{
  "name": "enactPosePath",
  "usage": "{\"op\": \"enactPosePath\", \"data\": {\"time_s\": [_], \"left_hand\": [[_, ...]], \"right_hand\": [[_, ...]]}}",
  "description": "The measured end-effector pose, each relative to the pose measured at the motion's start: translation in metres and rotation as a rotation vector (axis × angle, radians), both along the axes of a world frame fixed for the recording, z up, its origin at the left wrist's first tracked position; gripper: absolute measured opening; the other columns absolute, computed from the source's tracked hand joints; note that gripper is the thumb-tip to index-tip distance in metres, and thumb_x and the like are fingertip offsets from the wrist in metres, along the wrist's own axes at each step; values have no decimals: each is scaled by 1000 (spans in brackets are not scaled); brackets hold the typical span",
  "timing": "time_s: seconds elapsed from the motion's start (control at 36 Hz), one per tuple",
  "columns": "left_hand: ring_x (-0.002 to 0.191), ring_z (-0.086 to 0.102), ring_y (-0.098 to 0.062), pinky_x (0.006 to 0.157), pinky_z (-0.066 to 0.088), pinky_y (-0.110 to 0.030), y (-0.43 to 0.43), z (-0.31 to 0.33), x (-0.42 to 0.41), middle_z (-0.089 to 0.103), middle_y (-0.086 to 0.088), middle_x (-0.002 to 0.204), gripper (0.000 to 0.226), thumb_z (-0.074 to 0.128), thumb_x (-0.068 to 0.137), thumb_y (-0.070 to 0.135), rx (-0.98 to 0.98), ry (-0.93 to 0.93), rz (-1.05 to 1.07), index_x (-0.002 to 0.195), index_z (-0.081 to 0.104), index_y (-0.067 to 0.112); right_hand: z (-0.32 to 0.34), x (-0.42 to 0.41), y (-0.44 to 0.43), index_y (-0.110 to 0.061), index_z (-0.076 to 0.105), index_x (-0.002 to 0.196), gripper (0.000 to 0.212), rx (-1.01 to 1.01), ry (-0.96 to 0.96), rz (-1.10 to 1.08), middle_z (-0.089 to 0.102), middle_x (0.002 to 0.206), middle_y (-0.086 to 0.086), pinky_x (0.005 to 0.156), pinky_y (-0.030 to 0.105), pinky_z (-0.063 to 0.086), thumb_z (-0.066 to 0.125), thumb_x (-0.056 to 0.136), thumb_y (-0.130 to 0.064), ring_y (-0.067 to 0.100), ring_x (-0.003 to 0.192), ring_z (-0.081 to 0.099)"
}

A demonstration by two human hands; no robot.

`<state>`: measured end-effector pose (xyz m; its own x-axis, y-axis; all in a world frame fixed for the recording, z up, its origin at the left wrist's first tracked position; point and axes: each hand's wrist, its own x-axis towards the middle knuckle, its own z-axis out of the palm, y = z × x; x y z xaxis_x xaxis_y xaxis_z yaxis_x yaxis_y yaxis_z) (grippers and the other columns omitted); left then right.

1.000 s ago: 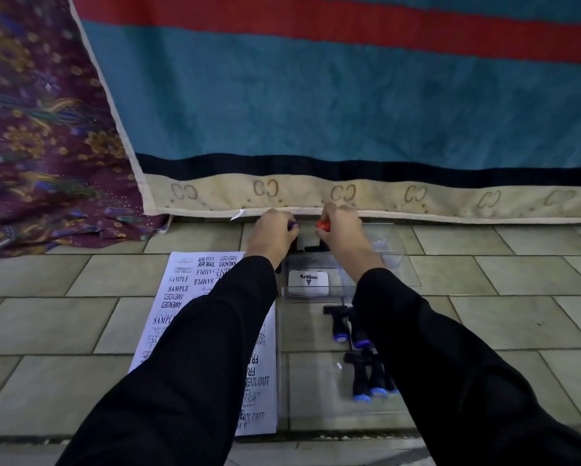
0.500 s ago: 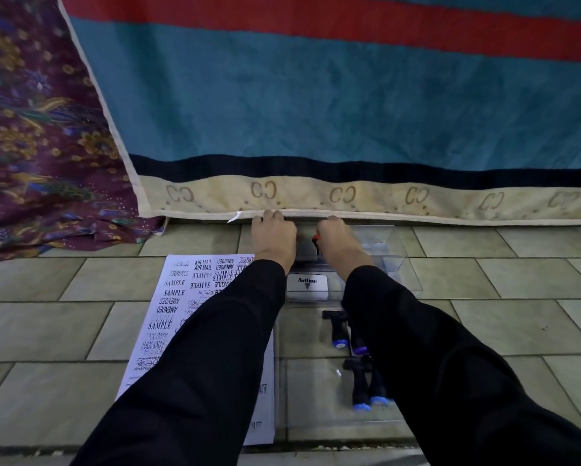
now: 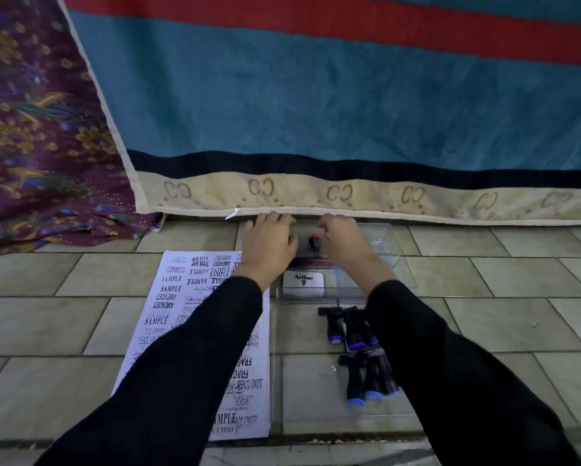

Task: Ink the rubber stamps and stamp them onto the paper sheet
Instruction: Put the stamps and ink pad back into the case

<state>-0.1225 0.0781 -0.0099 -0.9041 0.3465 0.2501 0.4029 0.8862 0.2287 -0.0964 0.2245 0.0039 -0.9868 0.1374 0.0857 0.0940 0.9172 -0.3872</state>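
Fingers (image 3: pixel 275 217) of the left hand (image 3: pixel 270 243) lie straight and spread, released, pressing down at the far edge of the work area. Those of the right hand (image 3: pixel 344 247) are hidden behind its back, so I cannot tell whether they grasp anything. A striped blanket (image 3: pixel 316 95) hangs behind everything, its hem meeting the tiled floor (image 3: pixel 47 317). On the floor to the left lies the paper (image 3: pixel 181 297), already crowded with prints and partly under the left sleeve. Just beside it on the right is a clear tray (image 3: pixel 302 381) holding two clusters of blue-tipped stamps (image 3: pixel 366 381) lying on their sides. Beyond the tray sits the pad lid (image 3: pixel 303 284) marked Artline, and past that the ink pad (image 3: pixel 311 262). A red-topped stamp (image 3: pixel 315 242) stands upright on the pad between the two hands, close to both thumbs. The step in hand looks like inking this stamp. To do it well, the left hand should pin the pad so that it cannot slide on the tile. The right hand should take the handle low and square and press straight down without rocking. It should then lift cleanly, so that the ink coats the rubber evenly. A bare patch of paper is worth picking before carrying the stamp across.
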Motion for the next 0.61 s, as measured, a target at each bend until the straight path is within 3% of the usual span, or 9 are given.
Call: {"op": "enactPosePath", "data": {"time_s": [0.08,0.17,0.22,0.33,0.42,0.61], "left_hand": [[95,55,-22,80,42,-36,-13,-4,33,60,0,104,24,55,91,24,220,49,-178,113,62,19],[75,52,-5,67,45,-28,-22,-12,76,53,12,98,18,53,94,25,320,-95,-336,110,61,24],[82,57,-6,71,50,-30,-24,-22,98,55,11,105,20,52,94,27,273,-135,-416,113,60,25],[102,57,-13,82,49,-31,-20,-40,122,52,6,116,31,57,90,31,197,-205,-451,120,56,23],[110,53,-15,86,44,-27,-11,-48,129,47,4,120,44,62,86,38,171,-242,-401,125,52,21],[109,54,-23,82,43,-32,3,-54,133,44,0,121,48,65,84,38,152,-262,-324,126,50,20]], "right_hand": [[3,35,9,-7,61,106,19,-86,158,-13,62,103,10,76,33,50,56,87,-7,24,90,59],[2,75,15,-8,63,96,11,-146,217,-23,63,91,5,62,19,40,61,86,-6,13,76,55],[-2,99,17,-12,62,92,9,-148,171,-28,61,83,0,58,17,39,64,84,-10,10,71,53],[-13,136,16,-18,57,82,14,-147,67,-69,59,71,-5,60,29,51,71,79,-19,11,66,57],[-22,151,10,-20,52,82,23,-130,-24,-106,52,66,-8,57,26,46,74,78,-29,11,63,52],[-25,161,-4,-18,40,86,35,35,-93,-97,57,92,0,47,16,24,69,80,-38,15,75,48]]}}
